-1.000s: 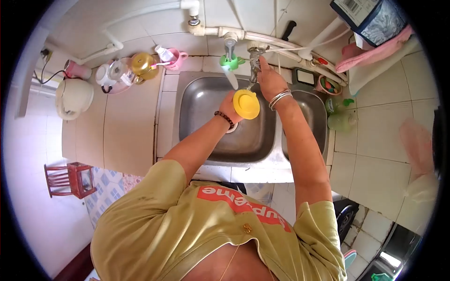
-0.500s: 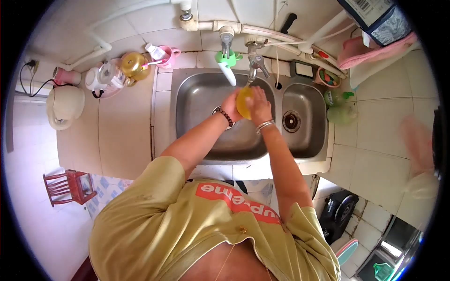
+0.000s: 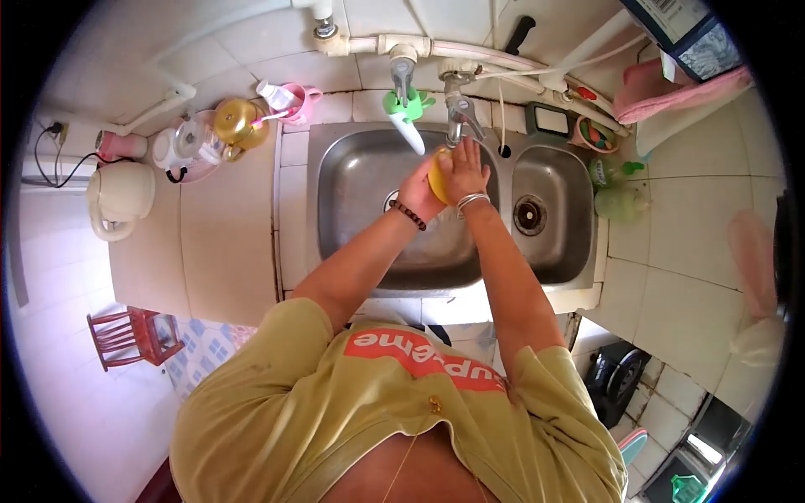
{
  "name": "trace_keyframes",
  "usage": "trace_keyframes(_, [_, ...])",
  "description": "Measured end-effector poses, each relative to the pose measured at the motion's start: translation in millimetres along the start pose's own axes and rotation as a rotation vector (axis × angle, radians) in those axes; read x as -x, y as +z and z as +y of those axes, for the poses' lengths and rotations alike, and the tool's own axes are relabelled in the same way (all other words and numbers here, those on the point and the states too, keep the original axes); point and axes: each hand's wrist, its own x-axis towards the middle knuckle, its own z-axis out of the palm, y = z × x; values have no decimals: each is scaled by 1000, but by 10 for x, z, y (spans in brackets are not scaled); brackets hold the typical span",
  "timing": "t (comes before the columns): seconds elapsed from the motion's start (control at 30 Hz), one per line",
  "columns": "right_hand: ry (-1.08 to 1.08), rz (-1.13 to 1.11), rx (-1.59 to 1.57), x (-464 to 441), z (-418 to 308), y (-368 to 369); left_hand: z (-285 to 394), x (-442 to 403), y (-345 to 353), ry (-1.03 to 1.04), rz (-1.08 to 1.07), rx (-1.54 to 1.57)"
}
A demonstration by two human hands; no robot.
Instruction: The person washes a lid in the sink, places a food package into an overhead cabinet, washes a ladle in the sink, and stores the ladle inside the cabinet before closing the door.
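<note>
A tiled counter runs along the wall, and set into it is a steel sink with a large bowl on the left and a narrower one on the right. Well off to the left, on the floor, stands a red wooden chair. At the counter's far left sits a cream kettle; nearer the sink come a golden pot and a pink mug. Over the large bowl, the left hand curls its fingers around the edge of a yellow disc, while the right hand lies against its other side, fingers straight and close together. The disc is between the two palms, just below the metal tap, and mostly covered by the hands. Beside that tap, another wears a green fitting with a white spout. In the narrow bowl is a round drain. Smallest are the dark beaded bracelet on the left wrist and the silver bangles on the right.
</note>
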Motion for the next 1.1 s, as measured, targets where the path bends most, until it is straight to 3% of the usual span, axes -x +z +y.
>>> trace_keyframes(0.07, [61,129,-91,10,56,151,39,-40,-12,26,47,-1])
trace_keyframes(0.13, [-249,264,-78,233,13,266,100,-117,-204,98,123,-88])
trace_keyframes(0.17, [-248,38,-3,421,-156,117,175,-37,-30,-25,57,91])
trace_keyframes(0.2, [-276,-81,10,531,-255,57,227,47,102,-136,166,82])
trace_keyframes(0.27, [-300,-164,-105,520,-264,4,239,19,-52,-149,204,62])
trace_keyframes(0.33, [-387,-52,-141,371,-130,77,259,-16,-260,-75,82,63])
trace_keyframes(0.4, [-438,73,-79,162,-14,124,244,-60,-291,-28,187,68])
trace_keyframes(0.47, [-87,272,-285,-53,69,188,221,-50,-220,21,127,82])
trace_keyframes(0.5, [-93,272,-287,-94,101,154,206,-36,-217,68,110,101])
trace_keyframes(0.57, [-19,171,-780,-123,159,121,176,-57,-262,99,184,56])
trace_keyframes(0.6, [-19,170,-776,-107,132,116,156,-72,-294,128,255,16])
trace_keyframes(0.67, [180,-110,-1280,-49,66,122,154,-122,-413,141,283,18])
trace_keyframes(0.73, [117,-161,-1337,34,-20,170,160,-313,-884,175,482,-72])
trace_keyframes(0.8, [-85,-21,-1033,102,-127,168,277,-433,-1087,125,549,-238])
trace_keyframes(0.87, [-81,81,-935,45,-71,191,318,-467,-1197,110,601,-1068])
trace_keyframes(0.9, [7,80,-736,-48,53,199,343,-404,-1039,111,633,-1475])
trace_keyframes(0.93, [93,79,-537,-114,111,206,308,-275,-677,117,636,-1478])
trace_keyframes(0.97, [27,227,-475,-82,16,26,227,-179,-328,81,821,-1230])
trace_keyframes(1.0, [27,229,-477,-114,29,5,170,-160,-165,43,987,-973])
trace_keyframes(1.03, [-10,219,-485,-151,62,-13,156,-180,-155,14,924,-738])
trace_keyframes(1.07, [-46,208,-495,-166,75,-20,171,-190,-165,12,926,-740])
trace_keyframes(1.1, [229,-106,-743,-94,-136,-223,193,-202,-184,-41,644,-366])
